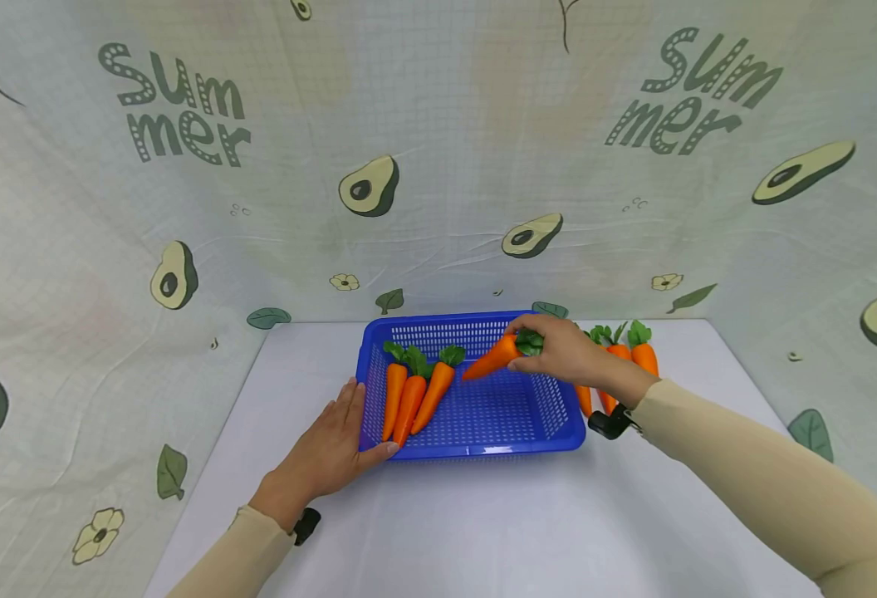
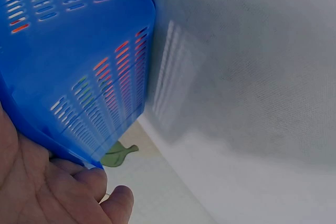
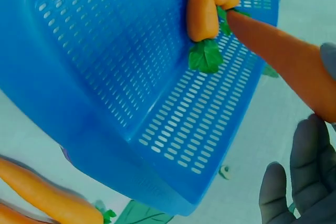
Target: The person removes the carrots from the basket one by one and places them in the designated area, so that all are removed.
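Observation:
A blue plastic basket [image 1: 483,453] with slotted walls stands on the table, and three carrots [image 1: 410,407] with green tops lie in its left part. My right hand [image 1: 558,345] pinches another carrot [image 1: 494,359] near its leafy end, over the basket, its tip pointing left and down. In the right wrist view this carrot [image 3: 283,56] slants in front of the basket's far wall. My left hand [image 1: 334,436] rests along the basket's left rim with its fingers extended and the thumb on the front corner. From below, the left wrist view shows its palm and fingers [image 2: 63,187] against that rim.
Several more carrots [image 1: 644,357] lie on the table just right of the basket, partly hidden by my right forearm. A white cloth covers the table [image 1: 483,531]. Behind it hangs a curtain [image 1: 438,124] printed with avocados and leaves.

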`<state>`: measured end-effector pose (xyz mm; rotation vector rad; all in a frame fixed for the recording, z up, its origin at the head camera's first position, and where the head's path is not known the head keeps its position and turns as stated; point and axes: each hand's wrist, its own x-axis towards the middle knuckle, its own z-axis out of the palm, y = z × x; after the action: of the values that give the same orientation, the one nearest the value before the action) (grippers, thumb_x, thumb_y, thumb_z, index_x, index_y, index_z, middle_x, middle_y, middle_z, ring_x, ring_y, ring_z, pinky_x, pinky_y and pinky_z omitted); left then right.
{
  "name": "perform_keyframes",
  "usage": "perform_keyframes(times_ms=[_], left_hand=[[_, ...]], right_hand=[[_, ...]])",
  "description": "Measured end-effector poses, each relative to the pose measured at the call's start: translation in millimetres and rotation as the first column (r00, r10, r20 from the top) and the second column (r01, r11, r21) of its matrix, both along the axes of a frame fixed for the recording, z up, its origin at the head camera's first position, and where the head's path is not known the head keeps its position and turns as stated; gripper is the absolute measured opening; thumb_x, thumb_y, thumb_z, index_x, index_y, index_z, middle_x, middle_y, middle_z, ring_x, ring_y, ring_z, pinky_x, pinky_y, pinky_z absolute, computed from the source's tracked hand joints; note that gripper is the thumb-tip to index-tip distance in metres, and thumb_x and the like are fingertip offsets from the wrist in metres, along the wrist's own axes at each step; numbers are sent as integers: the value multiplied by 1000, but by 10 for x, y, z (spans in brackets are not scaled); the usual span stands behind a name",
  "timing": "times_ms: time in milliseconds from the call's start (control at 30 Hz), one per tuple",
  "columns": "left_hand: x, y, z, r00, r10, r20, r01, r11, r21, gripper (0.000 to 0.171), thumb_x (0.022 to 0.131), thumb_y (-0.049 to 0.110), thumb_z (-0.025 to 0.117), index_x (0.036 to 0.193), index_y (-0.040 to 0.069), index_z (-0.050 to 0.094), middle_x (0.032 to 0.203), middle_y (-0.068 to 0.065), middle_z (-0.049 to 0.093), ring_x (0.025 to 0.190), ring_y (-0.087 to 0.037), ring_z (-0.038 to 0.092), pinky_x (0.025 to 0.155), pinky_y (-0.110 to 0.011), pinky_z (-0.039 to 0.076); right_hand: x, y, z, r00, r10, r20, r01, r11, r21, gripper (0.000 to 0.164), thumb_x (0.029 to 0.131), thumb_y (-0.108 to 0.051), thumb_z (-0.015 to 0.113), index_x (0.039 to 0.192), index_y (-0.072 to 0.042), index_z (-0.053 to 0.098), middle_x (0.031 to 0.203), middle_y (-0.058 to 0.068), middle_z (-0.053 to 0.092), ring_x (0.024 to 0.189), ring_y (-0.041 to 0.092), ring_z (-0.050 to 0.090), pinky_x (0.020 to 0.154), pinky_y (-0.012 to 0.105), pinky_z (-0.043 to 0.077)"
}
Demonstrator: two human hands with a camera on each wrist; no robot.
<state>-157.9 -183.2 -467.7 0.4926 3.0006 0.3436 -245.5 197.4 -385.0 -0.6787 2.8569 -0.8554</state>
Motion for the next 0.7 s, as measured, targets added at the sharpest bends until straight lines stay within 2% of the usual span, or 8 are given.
perform_keyframes(times_ms=[233, 433, 567, 700], left_hand=[[11, -1, 12, 1000, -2, 2, 2, 1000, 3, 117, 80, 87, 33, 157, 4, 6, 165, -16, 6, 151, -33, 15, 119, -52, 23], [9, 1, -2, 1000, 0, 6, 0, 1000, 6, 117, 80, 87, 33, 157, 4, 4, 165, -15, 5, 152, -32, 14, 119, -52, 23], [3, 1, -13, 1000, 0, 7, 0, 1000, 5, 117, 80, 87, 33, 157, 4, 4, 165, -15, 5, 152, -33, 14, 119, -52, 23], [-2, 5, -15, 1000, -1, 5, 1, 1000, 10, 117, 80, 87, 34, 157, 4, 4, 165, -16, 5, 151, -33, 15, 119, -53, 23]], right_hand=[[4, 21, 8, 999, -45, -17, 43, 997, -71, 50, 81, -37, 79, 125, -23, 59, 123, 3, 59, 95, 23, 57, 82, 39, 54], [8, 33, -1, 998, -63, -22, 60, 990, -124, 48, 82, -35, 79, 124, -23, 60, 116, 3, 56, 91, 23, 57, 77, 33, 54], [16, 31, 0, 997, -71, -3, 70, 987, -141, 49, 82, -31, 80, 124, -19, 59, 121, 5, 56, 96, 25, 58, 82, 37, 56], [22, 36, -3, 995, -86, 54, 93, 984, -152, 50, 83, -27, 79, 124, -16, 53, 125, 10, 58, 96, 26, 62, 84, 40, 57]])
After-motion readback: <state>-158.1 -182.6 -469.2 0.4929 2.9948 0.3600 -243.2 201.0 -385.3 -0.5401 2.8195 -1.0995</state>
